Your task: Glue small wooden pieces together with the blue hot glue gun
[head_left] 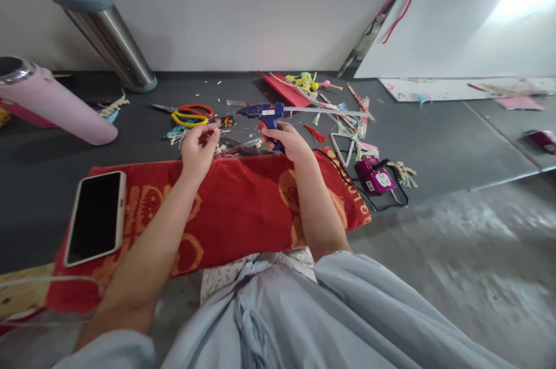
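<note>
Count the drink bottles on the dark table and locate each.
2. The steel flask is at the back left, by the wall; the pink bottle is nearer the picture's left edge. Anything hidden behind them cannot be ruled out.

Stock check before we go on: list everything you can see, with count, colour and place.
table: one, dark grey, across the view
cloth: one, red, table's near edge
glue gun: one, blue, centre
glue stick: one, whitish, out of the gun's back
scissors: one pair, orange-and-yellow handles, centre left
phone: one, black screen, cloth's left end
bottle: one, pink, far left
flask: one, steel, back left
paper: one sheet, red, back centre
tassel: one, red, right of centre
plug box: one, purple, right of cloth
board: one, white, back right
craft scraps: uncounted, mixed colours, table's middle
left hand: one, bare, cloth's far edge
right hand: one, bare, gripping the gun
</note>
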A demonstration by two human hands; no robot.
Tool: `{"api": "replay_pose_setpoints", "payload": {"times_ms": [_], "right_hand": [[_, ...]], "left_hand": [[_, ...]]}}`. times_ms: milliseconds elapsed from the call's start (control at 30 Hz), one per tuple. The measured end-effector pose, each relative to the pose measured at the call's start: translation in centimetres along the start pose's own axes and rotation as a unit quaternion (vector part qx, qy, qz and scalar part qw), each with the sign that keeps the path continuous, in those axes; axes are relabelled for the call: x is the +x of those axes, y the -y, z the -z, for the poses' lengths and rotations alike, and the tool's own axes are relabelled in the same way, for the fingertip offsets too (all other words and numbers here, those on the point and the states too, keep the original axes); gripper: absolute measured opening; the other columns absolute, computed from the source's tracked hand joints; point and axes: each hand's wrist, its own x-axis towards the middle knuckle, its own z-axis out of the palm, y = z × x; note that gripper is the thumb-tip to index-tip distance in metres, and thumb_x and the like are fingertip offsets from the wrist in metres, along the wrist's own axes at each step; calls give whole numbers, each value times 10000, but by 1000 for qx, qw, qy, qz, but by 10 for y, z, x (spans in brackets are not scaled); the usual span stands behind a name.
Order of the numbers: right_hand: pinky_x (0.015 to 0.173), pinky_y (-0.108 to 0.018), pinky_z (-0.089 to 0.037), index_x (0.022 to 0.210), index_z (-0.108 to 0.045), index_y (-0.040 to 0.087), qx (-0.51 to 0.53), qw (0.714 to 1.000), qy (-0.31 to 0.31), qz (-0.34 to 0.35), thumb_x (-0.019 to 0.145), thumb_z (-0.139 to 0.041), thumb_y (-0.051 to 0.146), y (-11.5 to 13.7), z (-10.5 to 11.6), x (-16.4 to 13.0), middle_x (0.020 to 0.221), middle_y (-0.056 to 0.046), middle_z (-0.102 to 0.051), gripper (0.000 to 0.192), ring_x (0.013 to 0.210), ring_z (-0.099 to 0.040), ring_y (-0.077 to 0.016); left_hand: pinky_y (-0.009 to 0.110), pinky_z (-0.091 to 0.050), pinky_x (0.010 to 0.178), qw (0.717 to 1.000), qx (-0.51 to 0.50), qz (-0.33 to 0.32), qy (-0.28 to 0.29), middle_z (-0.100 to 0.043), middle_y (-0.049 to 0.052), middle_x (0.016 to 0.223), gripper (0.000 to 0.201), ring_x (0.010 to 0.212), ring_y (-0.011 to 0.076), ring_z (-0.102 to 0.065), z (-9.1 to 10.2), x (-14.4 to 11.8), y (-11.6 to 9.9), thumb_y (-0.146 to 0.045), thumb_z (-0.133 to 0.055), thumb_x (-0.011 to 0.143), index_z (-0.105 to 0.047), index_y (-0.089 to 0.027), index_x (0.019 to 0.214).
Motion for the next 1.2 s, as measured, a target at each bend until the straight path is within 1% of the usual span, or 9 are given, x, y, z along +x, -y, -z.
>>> {"api": "replay_pose_setpoints", "payload": {"times_ms": [133, 267, 367, 467, 567, 667, 833, 1000, 1200], "right_hand": [[425, -183, -391, 859, -660, 148, -43, 999, -11, -6, 701, -767, 350, -1, -6, -2, 612, 36, -606, 278, 448, -479, -44], [382, -175, -367, 787, -640, 138, -100, 995, -24, -6, 756, -738, 335, -3, -11, -1, 585, 38, -585, 222, 406, -471, -36], [366, -169, -369, 777, -625, 136, -105, 994, -7, 4, 768, -735, 371, -4, -12, -2, 586, 38, -592, 260, 390, -480, -33], [355, -162, -378, 777, -600, 138, -87, 996, 22, 7, 731, -760, 457, -4, -14, -4, 596, 40, -596, 360, 390, -490, -32], [334, -161, -379, 751, -566, 149, -62, 997, 40, -4, 685, -775, 532, -2, -16, -6, 582, 48, -581, 441, 385, -481, -33], [329, -167, -384, 729, -547, 159, -45, 998, 52, -9, 672, -777, 555, -2, -17, -8, 568, 55, -563, 462, 384, -475, -37], [353, -156, -390, 681, -556, 148, -66, 994, 83, -11, 740, -731, 522, -2, -18, -9, 562, 44, -564, 416, 394, -494, -33], [357, -156, -396, 648, -568, 136, -90, 991, 98, -18, 773, -699, 470, 0, -19, -10, 568, 25, -583, 380, 398, -498, -36], [354, -153, -385, 616, -563, 134, -119, 987, 101, -20, 801, -660, 430, 2, -19, -10, 531, 25, -559, 363, 385, -489, -38]], "left_hand": [[283, -513, 750, 998, -64, 20, -20, -679, 39, 907, 388, 797, 140, -624, -1, -2, 15, -558, -685, 756, -667, -215, 937], [253, -504, 654, 986, -147, 75, -4, -663, 16, 864, 373, 694, 99, -600, 0, -4, 24, -545, -721, 738, -677, -231, 933], [205, -490, 615, 965, -235, 113, 9, -653, -13, 800, 366, 644, 59, -580, -1, -6, 20, -507, -804, 661, -705, -233, 882], [169, -478, 576, 937, -315, 150, 22, -647, -26, 728, 379, 616, 44, -578, -2, -7, 14, -442, -875, 577, -727, -218, 844], [151, -475, 564, 919, -359, 159, 30, -665, -23, 726, 347, 613, 38, -588, -2, -7, 12, -393, -889, 573, -738, -214, 829], [135, -480, 573, 910, -381, 162, 30, -670, -31, 726, 320, 614, 27, -591, 0, -4, 14, -371, -892, 573, -747, -222, 816], [128, -498, 606, 900, -398, 174, 42, -682, -40, 735, 314, 619, 21, -597, 1, -3, 14, -347, -905, 550, -755, -235, 802], [136, -509, 607, 905, -387, 170, 61, -685, -32, 724, 299, 619, 31, -602, 0, -6, 15, -346, -888, 590, -756, -232, 833], [143, -521, 630, 910, -379, 157, 58, -700, -26, 741, 286, 642, 37, -613, 0, -6, 16, -353, -885, 594, -762, -244, 828]]}}
